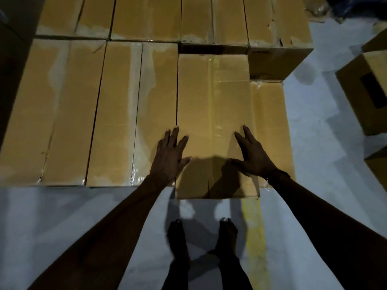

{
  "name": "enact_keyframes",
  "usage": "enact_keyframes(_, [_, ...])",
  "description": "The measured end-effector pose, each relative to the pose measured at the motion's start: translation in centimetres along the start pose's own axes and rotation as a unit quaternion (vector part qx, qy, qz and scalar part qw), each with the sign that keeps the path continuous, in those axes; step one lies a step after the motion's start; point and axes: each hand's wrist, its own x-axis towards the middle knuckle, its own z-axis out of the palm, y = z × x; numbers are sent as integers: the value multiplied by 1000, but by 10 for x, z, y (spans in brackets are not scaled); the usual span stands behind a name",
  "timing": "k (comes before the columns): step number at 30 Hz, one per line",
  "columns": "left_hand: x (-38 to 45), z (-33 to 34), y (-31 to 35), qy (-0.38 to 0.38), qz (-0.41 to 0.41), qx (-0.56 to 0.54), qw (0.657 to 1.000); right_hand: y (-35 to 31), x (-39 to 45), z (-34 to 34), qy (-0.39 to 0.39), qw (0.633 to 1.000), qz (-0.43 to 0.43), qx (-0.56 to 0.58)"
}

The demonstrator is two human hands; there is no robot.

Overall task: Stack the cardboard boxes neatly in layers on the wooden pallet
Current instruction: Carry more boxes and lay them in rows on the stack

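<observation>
Now both hands lie flat on the top of one cardboard box (pixel 213 114), which sits in the near row of the stack, at its right part. The left hand (pixel 170 155) rests near the left edge of this box, its fingers straight and spread, so the grip is apart and holds nothing; some fingers reach over the seam toward the neighbour box (pixel 134 114) on the left. The right hand (pixel 254 155) rests near the right edge of the same box, also with straight, spread fingers, the grip apart. The near end of this box sticks out a little toward the person, past the line of the other boxes in the row. On its right a lower box (pixel 269 122) shows beside it, its top under the level of the pressed one. Further left a wide box (pixel 52 111) closes the near row, and a far row of boxes (pixel 178 15) stands behind, touching it. I cannot see the wooden pallet; the boxes hide it. Two bare feet (pixel 201 237) stand on the grey floor (pixel 62 216), near a yellow line (pixel 254 237). More boxes (pixel 368 91) stand apart at the right.
</observation>
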Motion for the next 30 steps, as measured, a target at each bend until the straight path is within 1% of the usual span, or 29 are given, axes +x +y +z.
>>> enact_keyframes(5, [-45,19,-14,19,12,-30,999,-13,-59,35,41,999,7,6])
enact_keyframes(8, [-69,22,-21,-10,21,-49,999,-9,-86,53,73,997,2,27])
enact_keyframes(11, [-82,22,-26,-47,48,-50,996,-5,-102,65,107,993,11,54])
enact_keyframes(13, [-84,27,-29,-43,67,-52,995,-2,-109,73,124,990,11,71])
enact_keyframes(17, [-81,35,-33,-30,79,-35,996,2,-106,84,156,984,10,89])
enact_keyframes(21, [-79,37,-36,-30,84,-50,995,7,-101,85,152,984,8,91])
enact_keyframes(24, [-80,38,-37,-14,85,-70,994,8,-96,84,158,983,-1,91])
enact_keyframes(30, [-78,41,-32,17,64,-93,994,9,-81,75,153,985,-3,79])
